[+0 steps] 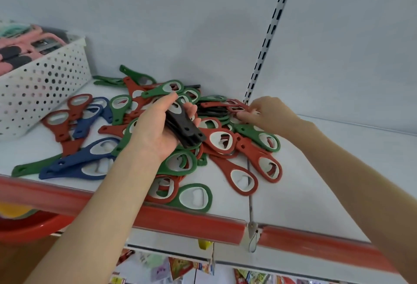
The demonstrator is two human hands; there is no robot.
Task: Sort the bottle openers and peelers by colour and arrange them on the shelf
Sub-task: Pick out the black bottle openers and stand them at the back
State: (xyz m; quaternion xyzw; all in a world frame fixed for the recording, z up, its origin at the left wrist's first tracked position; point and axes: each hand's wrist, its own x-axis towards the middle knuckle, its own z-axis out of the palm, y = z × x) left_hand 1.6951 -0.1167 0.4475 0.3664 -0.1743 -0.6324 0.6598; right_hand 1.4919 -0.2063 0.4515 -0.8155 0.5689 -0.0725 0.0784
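A heap of red, green and blue bottle openers (222, 140) lies on the white shelf (316, 171). My left hand (155, 130) holds a stack of black bottle openers (185, 129) above the heap, fingers curled round it. My right hand (268, 113) reaches into the back of the heap, near the slotted upright, and its fingertips pinch a red opener (235, 106). More black openers (212, 111) lie under the pile between the two hands. Several blue openers (83, 162) and red ones (67, 121) lie to the left.
A white perforated basket (42, 87) with pink and black items stands at the back left. A red price rail (185, 220) runs along the shelf's front edge. A slotted metal upright (268, 42) rises at the back wall. Bare shelf shows to the right.
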